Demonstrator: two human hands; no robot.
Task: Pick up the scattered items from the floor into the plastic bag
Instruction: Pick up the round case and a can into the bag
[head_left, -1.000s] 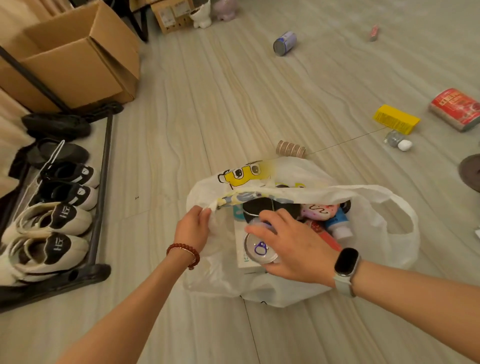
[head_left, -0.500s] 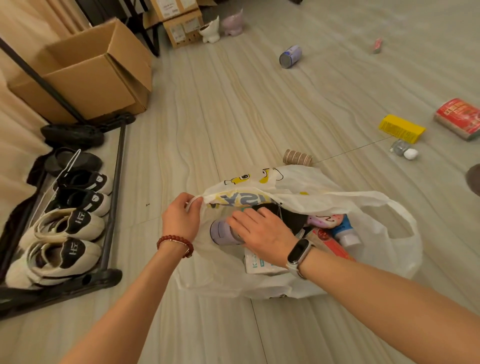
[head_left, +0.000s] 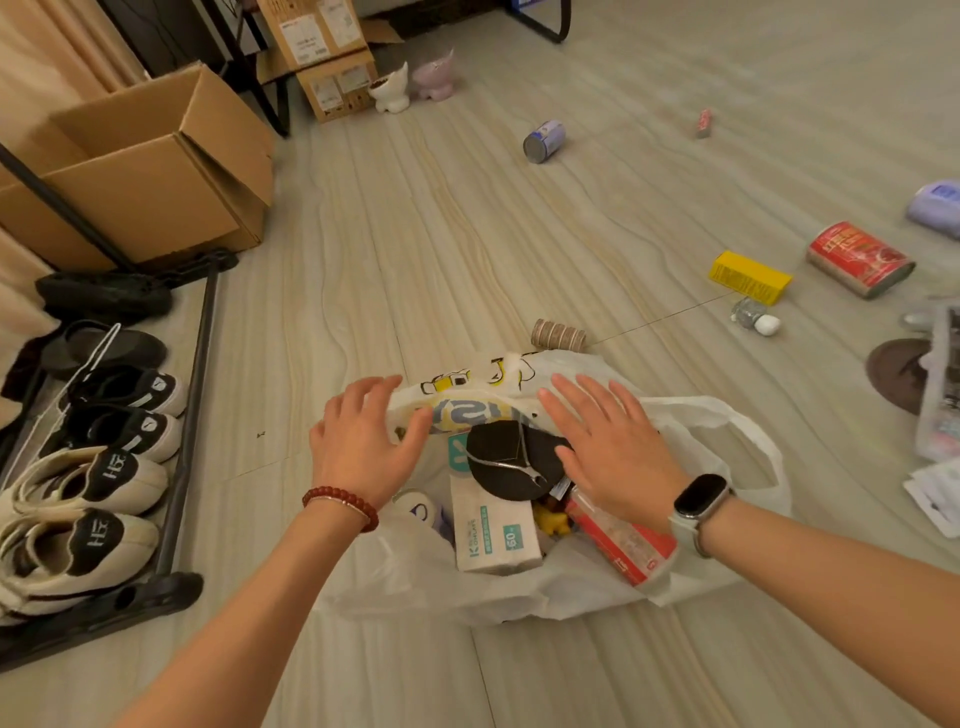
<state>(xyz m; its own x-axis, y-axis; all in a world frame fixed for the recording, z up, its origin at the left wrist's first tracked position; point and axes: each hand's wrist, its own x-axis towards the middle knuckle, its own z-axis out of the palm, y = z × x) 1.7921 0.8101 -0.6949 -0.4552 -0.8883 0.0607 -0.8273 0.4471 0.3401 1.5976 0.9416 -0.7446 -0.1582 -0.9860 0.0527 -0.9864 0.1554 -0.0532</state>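
The white plastic bag (head_left: 727, 415) lies open on the floor in front of me. Inside it are a black slipper (head_left: 511, 457), a white box (head_left: 493, 530), a red packet (head_left: 623, 548) and a can (head_left: 415, 512). My left hand (head_left: 363, 447) hovers over the bag's left rim with its fingers spread. Over the bag's far side my right hand (head_left: 608, 447) is flat and holds nothing. On the floor lie a striped brown roll (head_left: 558, 335), a yellow box (head_left: 750, 277), a small bottle (head_left: 756, 318), a red can (head_left: 860, 260), a blue can (head_left: 543, 141) and a purple item (head_left: 935, 200).
A black shoe rack (head_left: 182, 431) with several shoes stands at the left, with an open cardboard box (head_left: 156, 171) behind it. More boxes and two small pots are at the back. A clear container (head_left: 940, 395), a brown shoe (head_left: 898, 376) and papers lie at the right edge.
My right hand has left the can in the bag and pulled out, now flat and spread. My left hand has let go of the bag's rim. The view has tilted up.
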